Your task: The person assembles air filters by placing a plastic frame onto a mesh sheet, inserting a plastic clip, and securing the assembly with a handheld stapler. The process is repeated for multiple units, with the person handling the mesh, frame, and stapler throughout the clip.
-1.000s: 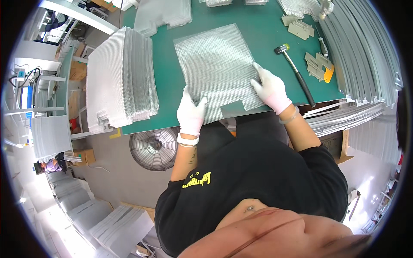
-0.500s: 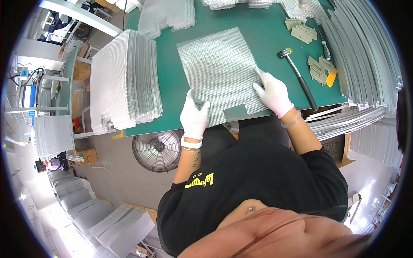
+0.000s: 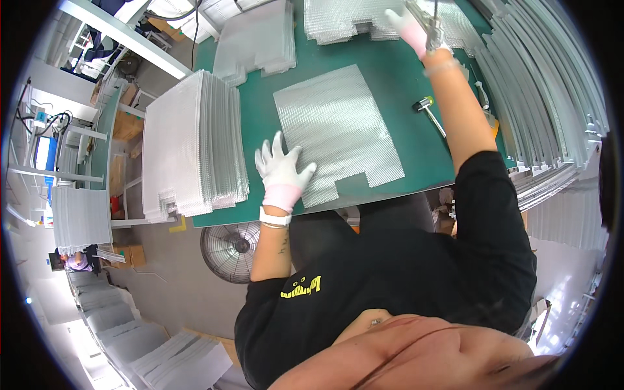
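Observation:
A silvery mesh sheet [image 3: 341, 133] with a notch in its near edge lies flat on the green tabletop [image 3: 416, 153]. By its left near edge is my left hand [image 3: 283, 174], white-gloved, its fingers spread and holding nothing. My right hand [image 3: 411, 34] reaches to the far right of the table. Its grip is on a metallic tool [image 3: 427, 23] with a thin cord or hose running upward; the tool's exact kind is unclear and it partly hides the fingers. A hammer [image 3: 430, 114] with a dark head lies under my right forearm, its handle partly covered.
A tall stack of mesh sheets [image 3: 192, 143] stands at the table's left edge, with more sheets [image 3: 257, 42] behind it. Further mesh pieces [image 3: 338, 19] lie at the far edge. Long metal strips [image 3: 533, 91] are stacked on the right. A floor fan [image 3: 237, 250] stands below.
My right hand has left the sheet's right edge, stretched to the far right and gripped the metallic tool. My left hand has come off the sheet's edge and opened wider.

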The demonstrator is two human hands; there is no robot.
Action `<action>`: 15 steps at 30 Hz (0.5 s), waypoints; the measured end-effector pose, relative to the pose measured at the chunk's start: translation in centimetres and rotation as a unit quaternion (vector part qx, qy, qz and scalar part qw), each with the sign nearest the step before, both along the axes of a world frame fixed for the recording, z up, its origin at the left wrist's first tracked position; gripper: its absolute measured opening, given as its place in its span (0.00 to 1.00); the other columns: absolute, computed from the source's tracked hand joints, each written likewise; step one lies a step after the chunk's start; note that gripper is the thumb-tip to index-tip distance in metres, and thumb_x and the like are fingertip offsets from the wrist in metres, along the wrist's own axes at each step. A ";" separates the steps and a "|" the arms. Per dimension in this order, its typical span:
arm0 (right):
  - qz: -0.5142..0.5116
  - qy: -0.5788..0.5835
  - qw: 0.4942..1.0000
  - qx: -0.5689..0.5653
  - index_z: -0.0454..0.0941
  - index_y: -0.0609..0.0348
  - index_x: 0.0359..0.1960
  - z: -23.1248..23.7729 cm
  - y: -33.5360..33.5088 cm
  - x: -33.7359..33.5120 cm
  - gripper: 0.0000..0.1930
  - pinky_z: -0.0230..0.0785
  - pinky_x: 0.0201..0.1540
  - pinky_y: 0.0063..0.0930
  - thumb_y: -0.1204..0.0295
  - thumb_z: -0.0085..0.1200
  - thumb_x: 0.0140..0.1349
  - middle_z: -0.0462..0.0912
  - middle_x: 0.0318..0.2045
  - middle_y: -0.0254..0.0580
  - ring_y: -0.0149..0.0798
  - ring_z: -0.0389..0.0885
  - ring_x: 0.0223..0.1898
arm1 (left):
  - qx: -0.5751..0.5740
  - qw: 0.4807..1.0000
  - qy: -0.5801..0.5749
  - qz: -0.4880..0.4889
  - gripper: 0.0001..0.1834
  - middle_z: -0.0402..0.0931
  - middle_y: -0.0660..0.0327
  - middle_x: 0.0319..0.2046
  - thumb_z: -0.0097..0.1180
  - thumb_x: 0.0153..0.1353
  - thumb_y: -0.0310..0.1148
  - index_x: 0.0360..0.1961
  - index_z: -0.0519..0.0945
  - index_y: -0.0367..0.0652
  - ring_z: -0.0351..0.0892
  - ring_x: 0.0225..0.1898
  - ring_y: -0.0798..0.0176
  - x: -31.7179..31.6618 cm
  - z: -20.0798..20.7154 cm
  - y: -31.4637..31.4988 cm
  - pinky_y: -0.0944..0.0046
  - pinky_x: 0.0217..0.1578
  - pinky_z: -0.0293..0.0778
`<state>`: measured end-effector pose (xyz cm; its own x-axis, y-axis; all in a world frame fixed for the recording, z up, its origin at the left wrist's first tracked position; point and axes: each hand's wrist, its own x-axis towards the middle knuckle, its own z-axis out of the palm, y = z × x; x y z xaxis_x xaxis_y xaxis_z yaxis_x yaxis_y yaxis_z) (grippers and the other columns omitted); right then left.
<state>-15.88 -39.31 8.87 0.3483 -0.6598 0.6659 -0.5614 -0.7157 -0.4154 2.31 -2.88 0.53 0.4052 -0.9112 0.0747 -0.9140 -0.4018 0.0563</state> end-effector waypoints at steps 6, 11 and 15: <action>-0.213 0.250 0.937 0.116 0.75 0.55 0.52 1.3 -1.9 3.8 0.20 0.72 0.54 0.52 0.61 0.53 0.60 0.77 0.52 0.54 0.54 0.80 0.51 | -0.304 0.932 0.109 -0.164 0.38 0.61 0.40 0.66 0.61 0.57 0.50 0.63 0.70 0.38 0.58 0.68 0.37 4.1 4.9 -13.2 0.43 0.69 0.52; -0.208 0.247 0.943 0.081 0.75 0.53 0.52 1.2 -0.7 4.7 0.19 0.61 0.60 0.65 0.59 0.51 0.63 0.75 0.54 0.54 0.58 0.73 0.59 | -0.250 0.925 0.244 -0.150 0.42 0.64 0.35 0.63 0.55 0.60 0.50 0.64 0.63 0.24 0.63 0.66 0.40 9.2 5.3 -28.3 0.53 0.67 0.59; -0.187 0.253 0.943 0.108 0.74 0.54 0.53 1.7 -0.7 4.0 0.22 0.62 0.61 0.62 0.56 0.52 0.62 0.75 0.55 0.55 0.58 0.72 0.60 | -0.178 0.941 0.286 -0.047 0.41 0.67 0.34 0.61 0.58 0.58 0.48 0.63 0.64 0.24 0.65 0.65 0.39 7.6 5.2 -32.2 0.53 0.65 0.62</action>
